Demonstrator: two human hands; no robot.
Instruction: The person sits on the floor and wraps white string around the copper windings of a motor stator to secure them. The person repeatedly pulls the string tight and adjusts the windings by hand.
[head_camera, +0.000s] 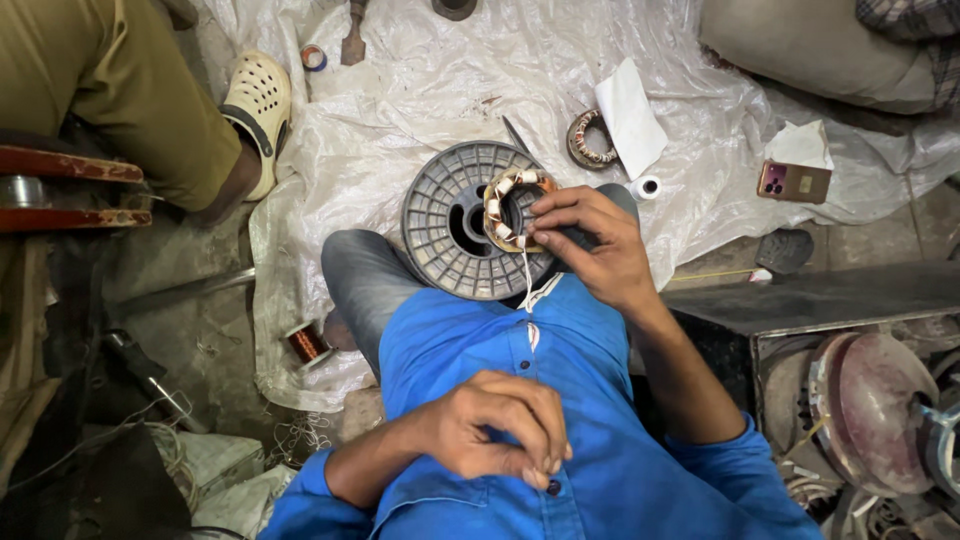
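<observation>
From the head view, we see the right hand (590, 245) pinching the rim of a ring-shaped stator coil (515, 208), which sits at its nine o'clock. The ring, copper windings banded with pale tape, faces up toward us. A white thread (526, 280) hangs straight down toward six o'clock. Behind lies a ribbed grey plastic spool (440, 225). The left hand (495, 428) rests curled against the blue shirt (570, 370), possibly gripping the thread's end.
</observation>
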